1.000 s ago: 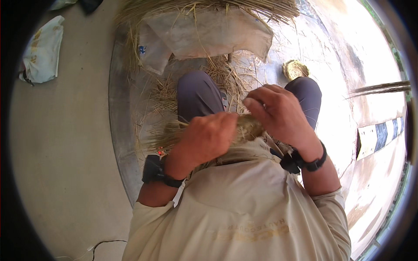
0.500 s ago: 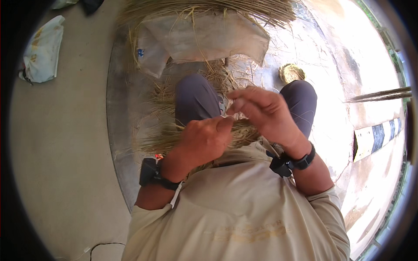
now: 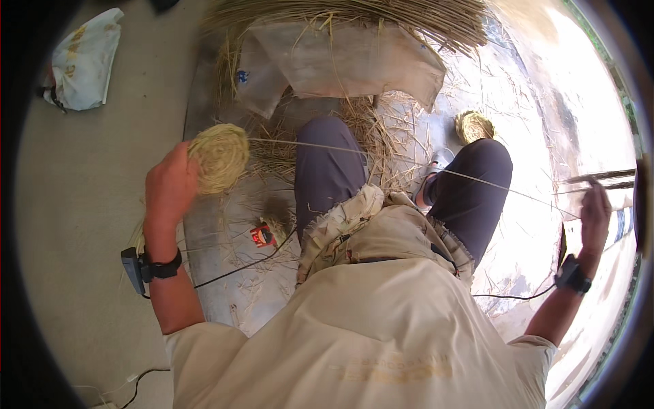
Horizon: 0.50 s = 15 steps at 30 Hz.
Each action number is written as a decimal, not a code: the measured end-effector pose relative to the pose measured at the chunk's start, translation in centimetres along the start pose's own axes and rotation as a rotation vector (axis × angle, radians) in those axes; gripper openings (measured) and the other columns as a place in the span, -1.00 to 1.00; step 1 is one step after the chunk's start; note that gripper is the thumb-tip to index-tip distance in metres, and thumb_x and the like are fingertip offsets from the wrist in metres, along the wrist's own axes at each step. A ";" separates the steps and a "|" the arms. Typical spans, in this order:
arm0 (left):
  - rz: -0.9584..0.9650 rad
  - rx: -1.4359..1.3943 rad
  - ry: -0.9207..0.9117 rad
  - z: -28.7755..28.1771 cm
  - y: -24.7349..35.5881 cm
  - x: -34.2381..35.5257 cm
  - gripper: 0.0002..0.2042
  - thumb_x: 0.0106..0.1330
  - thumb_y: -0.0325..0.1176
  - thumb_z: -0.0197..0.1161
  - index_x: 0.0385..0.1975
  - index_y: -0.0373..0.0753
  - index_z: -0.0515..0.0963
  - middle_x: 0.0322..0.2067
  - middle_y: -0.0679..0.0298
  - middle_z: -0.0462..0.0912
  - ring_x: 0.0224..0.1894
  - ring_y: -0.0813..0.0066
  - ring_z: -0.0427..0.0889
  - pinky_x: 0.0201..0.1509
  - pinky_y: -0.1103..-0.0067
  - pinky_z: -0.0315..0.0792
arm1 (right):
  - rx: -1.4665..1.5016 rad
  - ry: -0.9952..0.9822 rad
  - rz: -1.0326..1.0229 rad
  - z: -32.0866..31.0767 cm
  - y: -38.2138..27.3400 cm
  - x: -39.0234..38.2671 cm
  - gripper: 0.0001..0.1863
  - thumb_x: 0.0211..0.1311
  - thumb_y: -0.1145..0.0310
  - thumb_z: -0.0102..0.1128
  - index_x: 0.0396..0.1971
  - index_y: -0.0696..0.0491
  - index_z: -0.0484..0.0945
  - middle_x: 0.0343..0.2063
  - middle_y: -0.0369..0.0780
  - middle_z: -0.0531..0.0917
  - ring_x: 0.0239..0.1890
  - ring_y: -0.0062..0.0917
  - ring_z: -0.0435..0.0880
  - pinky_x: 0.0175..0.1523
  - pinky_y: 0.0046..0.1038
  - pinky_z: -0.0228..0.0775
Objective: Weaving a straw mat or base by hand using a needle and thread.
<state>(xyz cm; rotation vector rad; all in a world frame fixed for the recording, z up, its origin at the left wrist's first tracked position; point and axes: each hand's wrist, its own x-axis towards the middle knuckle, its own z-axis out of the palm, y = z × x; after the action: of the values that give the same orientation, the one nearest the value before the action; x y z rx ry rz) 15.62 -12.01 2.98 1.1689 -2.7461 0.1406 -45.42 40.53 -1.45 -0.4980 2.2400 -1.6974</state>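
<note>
Out to the left, my left hand [image 3: 170, 183] grips the edge of a flat, round coiled straw piece [image 3: 221, 160]. A thin pale cord [image 3: 470, 178] runs taut from that piece across both knees to the far right. At its other end is my right hand [image 3: 596, 215], raised with the fingers pressed together on the cord; the fingertips are slightly blurred. Beyond my right knee a second round straw coil [image 3: 475, 127] lies on the ground.
A thick bundle of straw stalks [image 3: 354, 13] lies over a pale sheet [image 3: 361, 58] ahead. Loose straw [image 3: 381, 136] litters the ground between my legs. A red packet [image 3: 261, 236] sits left of my lap, and a white bag [image 3: 85, 61] is at far left.
My hands were together over my lap and are now spread wide. The straw coil has moved left with my left hand, and the cord is stretched between both hands.
</note>
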 end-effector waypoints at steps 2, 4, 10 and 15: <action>-0.082 0.019 -0.026 0.1 -1.7 -0.9 -0.75 0.49 -0.36 0.18 0.07 -0.31 0.56 -0.13 -0.13 0.71 -0.09 -0.23 0.68 -0.06 0.14 0.56 | 0.133 0.213 -0.062 -8.0 4.0 2.7 -0.61 0.61 0.38 0.04 0.31 0.14 0.54 -0.43 -0.49 0.38 -0.58 -0.87 0.12 -0.54 -0.73 -0.05; -0.136 -0.009 -0.045 0.0 -3.1 -1.5 -0.75 0.50 -0.35 0.17 0.06 -0.31 0.56 -0.13 -0.14 0.70 -0.09 -0.24 0.68 -0.06 0.15 0.55 | 0.482 0.399 -0.037 -18.4 9.1 5.6 -0.59 0.63 0.37 0.05 0.37 0.09 0.51 -0.42 -0.47 0.36 -0.59 -0.83 0.16 -0.56 -0.72 0.05; -0.060 -0.266 -0.252 0.8 3.9 -1.1 -0.73 0.47 -0.33 0.20 0.07 -0.29 0.58 -0.19 -0.16 0.72 -0.14 -0.23 0.71 -0.09 0.18 0.58 | -0.694 0.203 -0.331 -9.8 3.8 3.1 -0.59 0.59 0.44 0.04 0.34 0.15 0.53 -0.16 -0.32 0.61 -0.46 -0.80 0.37 -0.42 -0.69 0.21; 0.275 -0.633 -0.445 1.8 15.5 -0.5 -0.59 0.36 -0.45 0.25 0.22 -0.26 0.57 -0.15 -0.11 0.76 -0.11 -0.13 0.78 -0.03 0.23 0.64 | -0.124 -0.621 -0.447 23.8 -6.3 -8.9 -0.50 0.61 0.16 0.06 0.33 0.17 0.53 -0.12 -0.22 0.69 -0.23 -0.66 0.56 -0.15 -0.57 0.40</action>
<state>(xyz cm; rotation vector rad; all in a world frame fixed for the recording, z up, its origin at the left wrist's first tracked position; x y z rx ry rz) 4.57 -1.20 0.73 0.7026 -2.9274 -0.9927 -26.63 22.24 -1.52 -1.4201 1.8548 -1.3121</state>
